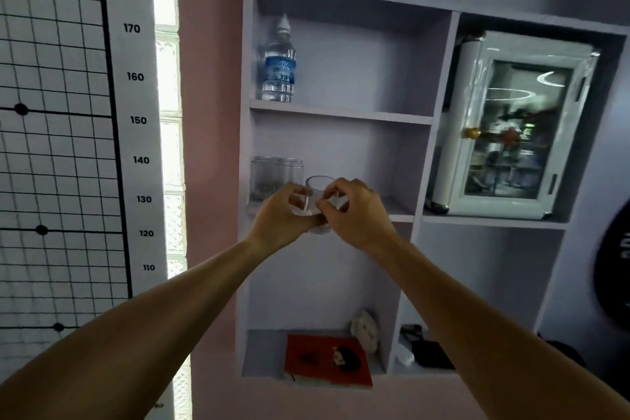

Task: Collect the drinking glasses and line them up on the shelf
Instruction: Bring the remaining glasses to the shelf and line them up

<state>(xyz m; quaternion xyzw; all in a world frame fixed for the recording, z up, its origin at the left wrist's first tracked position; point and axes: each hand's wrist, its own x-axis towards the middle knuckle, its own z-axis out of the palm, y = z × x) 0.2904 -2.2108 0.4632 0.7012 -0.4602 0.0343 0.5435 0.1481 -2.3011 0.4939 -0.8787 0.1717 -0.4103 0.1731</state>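
A clear drinking glass (315,196) hangs in front of the middle shelf (399,210) of a pale lilac shelving unit. My left hand (284,218) grips it from the left and my right hand (356,211) from the right, fingers curled around its wall. A second glass may sit beneath it; I cannot tell. Two more clear glasses (276,177) stand side by side at the far left of that shelf, just behind my left hand.
A water bottle (278,65) stands on the shelf above. A small white glass-door fridge (511,126) fills the right compartment. A red book (327,360) and small items lie on the bottom shelf. A height chart (136,119) hangs at left.
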